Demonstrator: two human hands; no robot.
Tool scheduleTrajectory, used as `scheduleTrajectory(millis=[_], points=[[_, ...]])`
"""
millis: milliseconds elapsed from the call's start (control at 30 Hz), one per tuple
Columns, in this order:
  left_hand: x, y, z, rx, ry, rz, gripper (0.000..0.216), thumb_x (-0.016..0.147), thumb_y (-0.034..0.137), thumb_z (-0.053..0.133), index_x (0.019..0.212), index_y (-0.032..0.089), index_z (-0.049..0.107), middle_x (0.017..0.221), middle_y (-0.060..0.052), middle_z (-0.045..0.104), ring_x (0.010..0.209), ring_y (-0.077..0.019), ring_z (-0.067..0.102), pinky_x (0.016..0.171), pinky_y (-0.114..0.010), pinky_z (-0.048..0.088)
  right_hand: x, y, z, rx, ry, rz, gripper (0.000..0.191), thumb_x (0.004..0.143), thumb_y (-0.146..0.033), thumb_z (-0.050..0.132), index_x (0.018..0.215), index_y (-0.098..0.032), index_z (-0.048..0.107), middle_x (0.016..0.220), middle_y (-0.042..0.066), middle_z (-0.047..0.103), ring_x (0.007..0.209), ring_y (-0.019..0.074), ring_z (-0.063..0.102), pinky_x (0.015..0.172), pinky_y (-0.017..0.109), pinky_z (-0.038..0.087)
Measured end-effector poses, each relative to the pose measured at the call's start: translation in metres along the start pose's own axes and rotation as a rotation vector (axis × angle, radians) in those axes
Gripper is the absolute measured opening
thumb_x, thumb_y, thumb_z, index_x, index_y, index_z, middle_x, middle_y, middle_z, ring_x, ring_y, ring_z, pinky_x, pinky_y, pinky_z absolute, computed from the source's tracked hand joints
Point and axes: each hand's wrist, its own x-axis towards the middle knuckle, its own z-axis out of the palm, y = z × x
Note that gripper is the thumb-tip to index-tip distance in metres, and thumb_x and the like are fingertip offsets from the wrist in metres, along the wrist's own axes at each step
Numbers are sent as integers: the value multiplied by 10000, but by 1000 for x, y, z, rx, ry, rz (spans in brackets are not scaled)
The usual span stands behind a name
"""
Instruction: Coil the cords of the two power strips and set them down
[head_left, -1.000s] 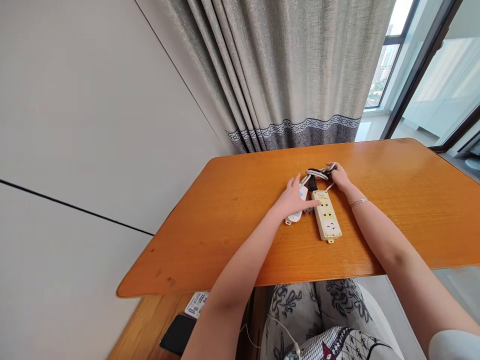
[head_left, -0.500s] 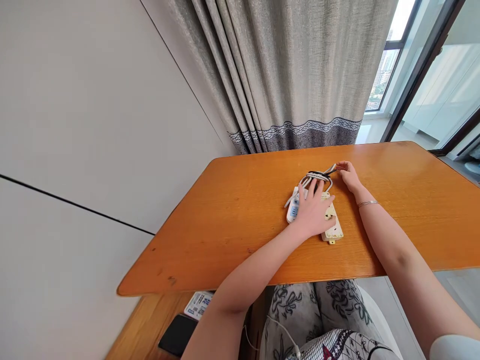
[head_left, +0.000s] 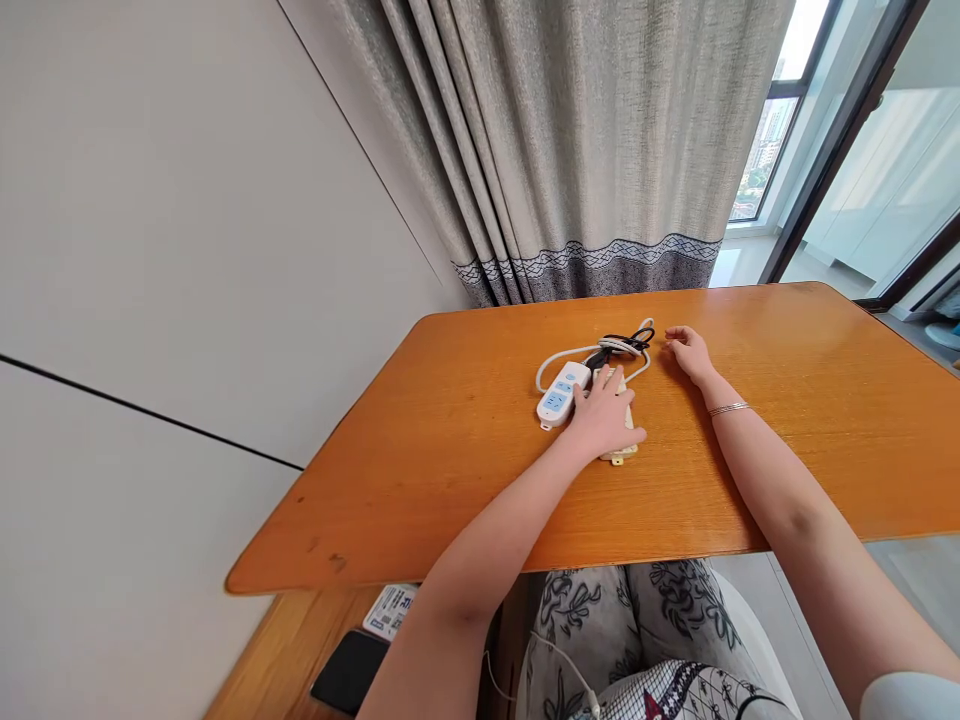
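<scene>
My left hand (head_left: 602,418) lies over a cream power strip (head_left: 619,457) with its fingers spread. It covers most of that strip; the near end and part of the far end show. Close on its left, a white power strip (head_left: 553,403) with blue socket faces lies tilted on the table. Behind both strips, white and black cords (head_left: 619,345) are bundled together, and one white loop runs out to the left. To the right of the bundle, my right hand (head_left: 688,354) rests near the table surface with loosely bent fingers, apart from the cords and holding nothing visible.
The orange-brown wooden table (head_left: 420,450) reaches toward a grey curtain (head_left: 600,150) at the back. A white wall panel (head_left: 187,250) stands on the left. Below the table's front left edge lie a black flat object (head_left: 350,670) and a printed white item (head_left: 390,610).
Both power strips and the cords have shifted left along with my left hand, and more of the white strip shows. My right hand moved slightly left and is now clear of the cord.
</scene>
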Motion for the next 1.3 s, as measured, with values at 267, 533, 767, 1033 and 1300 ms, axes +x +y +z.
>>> scheduleTrajectory(millis=[267,533,767,1033,1300], points=[[17,-63,-13,-1,149,-264,367,827,346,643,1166,213,687,1732,-162,225,1612,-358,172,1195,-664,322,-6,-5,1,-147,-90,-37,241,731,-160,537,925,-187,677,1056,79,764,1009,199,700,996,368,524],[12,-121,-21,34,281,-525,700,879,496,599,1500,193,491,1735,-174,199,1594,-384,211,1208,-613,341,-11,-11,3,-315,-136,-62,243,786,-129,543,951,-191,712,1091,76,784,1005,202,715,995,364,514],[-3,-160,-29,-36,237,-737,1265,722,856,578,1659,121,152,1737,-265,30,1617,-437,34,1254,-686,139,-14,-15,8,-431,-169,-77,266,807,-139,559,979,-206,749,1099,63,791,1011,215,712,983,361,515],[-5,-160,-43,45,87,-790,1255,691,950,440,1626,121,318,1687,-299,240,1547,-504,253,1194,-637,278,-16,-17,7,-500,-179,-109,315,806,-131,545,1011,-218,769,1107,51,790,1011,213,711,972,341,518],[1,-138,-35,58,26,-798,1309,671,943,464,1657,119,214,1697,-302,205,1581,-533,86,1203,-750,115,-18,-22,9,-544,-188,-109,324,820,-121,537,1022,-208,775,1128,61,788,1054,226,711,982,343,517]])
